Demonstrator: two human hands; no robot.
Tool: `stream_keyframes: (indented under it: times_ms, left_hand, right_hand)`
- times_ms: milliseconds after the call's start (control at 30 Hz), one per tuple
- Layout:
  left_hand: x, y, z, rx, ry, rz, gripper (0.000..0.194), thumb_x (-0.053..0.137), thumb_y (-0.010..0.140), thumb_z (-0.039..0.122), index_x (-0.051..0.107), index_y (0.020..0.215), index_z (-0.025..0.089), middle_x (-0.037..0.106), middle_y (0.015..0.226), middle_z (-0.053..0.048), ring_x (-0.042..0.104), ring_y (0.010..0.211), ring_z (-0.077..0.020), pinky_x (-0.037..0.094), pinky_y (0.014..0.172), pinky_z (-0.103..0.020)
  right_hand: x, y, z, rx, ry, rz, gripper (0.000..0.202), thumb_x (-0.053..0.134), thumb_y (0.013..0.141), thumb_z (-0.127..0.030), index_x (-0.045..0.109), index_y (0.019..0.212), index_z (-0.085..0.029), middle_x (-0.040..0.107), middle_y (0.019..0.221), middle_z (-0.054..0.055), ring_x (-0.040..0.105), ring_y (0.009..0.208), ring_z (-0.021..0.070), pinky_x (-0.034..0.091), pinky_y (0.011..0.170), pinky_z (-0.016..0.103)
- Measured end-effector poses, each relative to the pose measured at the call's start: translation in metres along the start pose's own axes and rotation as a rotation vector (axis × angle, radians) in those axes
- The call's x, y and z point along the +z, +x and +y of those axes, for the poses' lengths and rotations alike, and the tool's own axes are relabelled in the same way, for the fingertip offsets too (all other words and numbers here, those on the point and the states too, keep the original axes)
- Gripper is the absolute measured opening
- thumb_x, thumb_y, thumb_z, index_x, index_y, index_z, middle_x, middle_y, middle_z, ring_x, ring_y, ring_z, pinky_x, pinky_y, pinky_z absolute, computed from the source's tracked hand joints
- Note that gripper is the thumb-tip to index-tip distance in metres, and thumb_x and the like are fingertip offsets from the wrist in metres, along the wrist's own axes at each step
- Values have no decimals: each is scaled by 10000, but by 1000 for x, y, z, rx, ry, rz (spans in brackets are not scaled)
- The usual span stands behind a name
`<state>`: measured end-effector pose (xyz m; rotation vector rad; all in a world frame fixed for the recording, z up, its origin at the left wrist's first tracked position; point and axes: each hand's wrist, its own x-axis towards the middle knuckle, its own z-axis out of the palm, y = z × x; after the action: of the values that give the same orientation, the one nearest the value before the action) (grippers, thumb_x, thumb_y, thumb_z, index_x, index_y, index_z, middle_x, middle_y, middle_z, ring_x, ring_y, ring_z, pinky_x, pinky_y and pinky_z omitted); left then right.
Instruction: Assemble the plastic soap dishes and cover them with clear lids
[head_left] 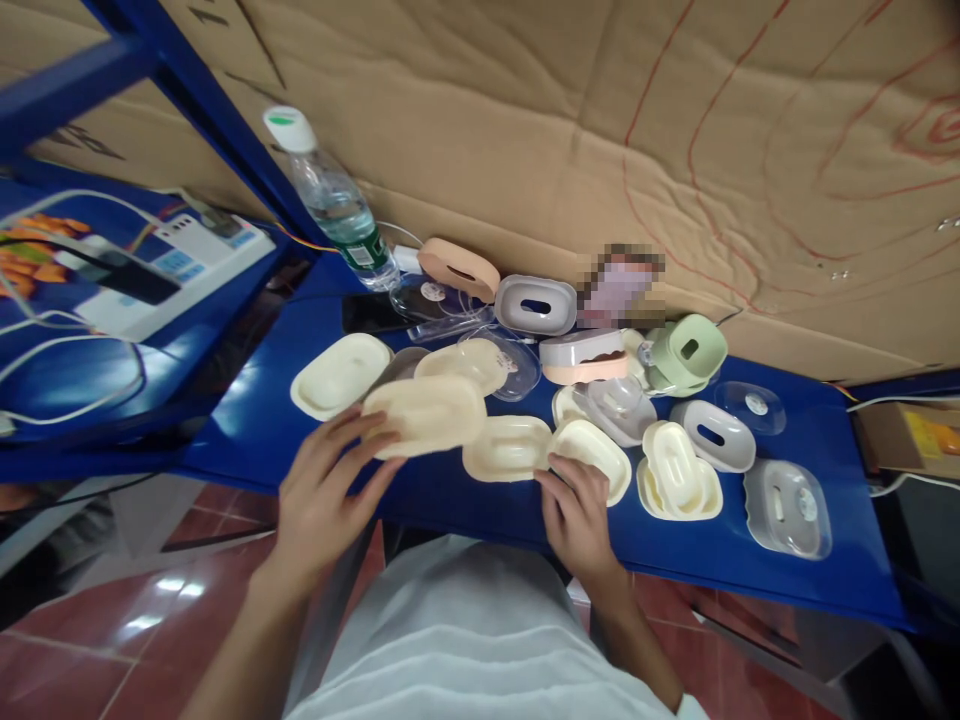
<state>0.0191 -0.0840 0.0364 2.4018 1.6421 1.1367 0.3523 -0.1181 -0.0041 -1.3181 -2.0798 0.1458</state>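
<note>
A cream oval soap dish tray [431, 415] is tilted up off the bench, pinched at its left end between the thumb and fingers of my left hand [337, 485]. My right hand [577, 510] has its fingers curled at the right rim of another cream soap dish tray [508, 448]. Those fingertips also overlap the edge of a cream soap dish part [596, 460] on the right. At the left lies a pale cream lid [341, 375]. Behind my left hand's tray sits one more cream piece [469, 368], beside a clear plastic cover [517, 365].
On the blue bench [847, 545] are stacked cream trays [679, 475], grey soap dishes [784, 505], green ones [690, 350] and a peach lid [459, 268]. A water bottle [337, 215] stands at the back left. Cardboard [487, 120] rises behind; a power strip [187, 275] lies left.
</note>
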Motion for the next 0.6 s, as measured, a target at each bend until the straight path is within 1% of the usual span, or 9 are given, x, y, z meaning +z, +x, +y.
stream_keyframes:
  times_ms: [133,200,267,333,367,433,467,533,600]
  left_hand:
    - [2,-25,23,66,-159,-95,242,770,950,156,701,1169,232,776,1178,-96,740,1178,-276,619,1017,-426]
    - [3,-35,31,55,-239,-144,167,747,973,187,700,1128,230,775,1173,-93,752,1104,-237,623,960,-371]
    - [3,-42,32,48,-298,-206,123,697,1015,278,703,1128,230,768,1208,-104,747,1100,-234,617,945,-362]
    - [5,-44,24,24,-281,-230,211,620,1055,354,696,1210,231,751,1266,-125,729,1158,-256,602,980,-394]
    - [6,-43,18,-8,-233,-212,260,597,1064,365,679,1272,232,739,1296,-136,716,1192,-269,589,1004,-415]
    - [13,-38,4,-97,-67,-148,332,612,1055,352,640,1364,233,713,1357,-154,685,1261,-299,552,1053,-465]
    - [17,-34,-3,-127,25,-128,337,635,1043,344,643,1362,235,702,1387,-159,670,1289,-317,528,1074,-490]
    - [24,-25,-13,-130,151,-119,240,660,1029,326,693,1248,235,706,1405,-148,661,1312,-339,484,1109,-525]
    - [25,-19,-19,-103,158,-118,119,643,1036,302,717,1096,231,740,1361,-121,683,1288,-327,461,1130,-528]
  right_hand:
    - [9,16,-21,-169,85,-67,384,712,1017,-204,693,1389,-295,710,1420,109,656,1287,281,533,1084,474]
    - [11,19,-27,-216,132,-114,336,703,1028,-202,708,1353,-287,742,1385,84,653,1267,261,536,1078,452]
    - [13,18,-30,-225,172,-139,301,664,1039,-154,724,1309,-273,783,1294,56,659,1237,235,536,1069,424]
    - [13,13,-34,-230,196,-153,280,641,1040,-116,740,1259,-260,805,1205,39,667,1215,215,529,1071,405]
    - [14,10,-36,-237,200,-158,261,641,1041,-112,746,1233,-254,808,1172,35,671,1201,207,523,1071,397]
    - [16,3,-42,-257,189,-168,221,655,1041,-120,755,1188,-252,809,1129,26,681,1167,192,506,1065,386]
    - [17,-2,-46,-273,176,-177,208,664,1041,-124,757,1173,-255,808,1116,19,684,1149,185,494,1060,382]
    - [22,-11,-52,-300,137,-208,198,683,1039,-136,756,1167,-268,806,1108,7,683,1133,174,467,1054,378]
    - [29,-20,-58,-304,96,-261,185,705,1040,-173,749,1190,-272,798,1124,8,675,1156,181,438,1064,386]
